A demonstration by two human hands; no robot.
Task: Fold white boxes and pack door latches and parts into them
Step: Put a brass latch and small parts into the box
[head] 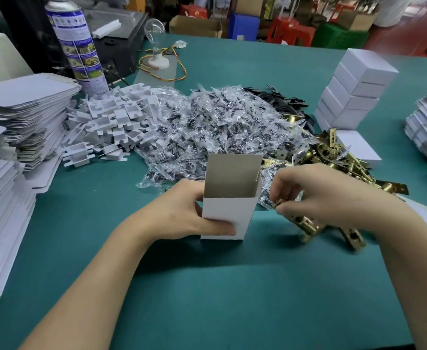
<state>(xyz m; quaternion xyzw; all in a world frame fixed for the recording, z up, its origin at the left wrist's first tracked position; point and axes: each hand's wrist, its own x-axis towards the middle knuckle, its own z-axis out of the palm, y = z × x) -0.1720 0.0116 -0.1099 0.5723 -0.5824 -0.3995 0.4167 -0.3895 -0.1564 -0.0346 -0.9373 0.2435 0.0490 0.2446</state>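
Forearms reach in from the near edge of the bench [232, 286], and between them stands the white box [227, 213], upright on its closed end around the middle of the bench, mouth open and its top flap standing up at the far side. The left hand [182, 210] grips it, thumb across the near face and fingers round the left wall. Just right of the box, the right hand [316, 195] has its fingers curled, pinching what looks like the end of a brass door latch [306, 227] whose body slants down toward the bench.

Folding looks done for this box; filling is the step in hand. Next the latch must be lifted, turned end-on and lowered into the mouth while the left hand steadies the box.

Beyond lies a heap of bagged screws [207, 127], with more brass latches [333, 152] to its right and finished boxes [351, 92] stacked behind them. Flat blanks [25, 104] line the left edge.

Boxes carry no print. The spray can [78, 44] at the far left bears a label too small to read.
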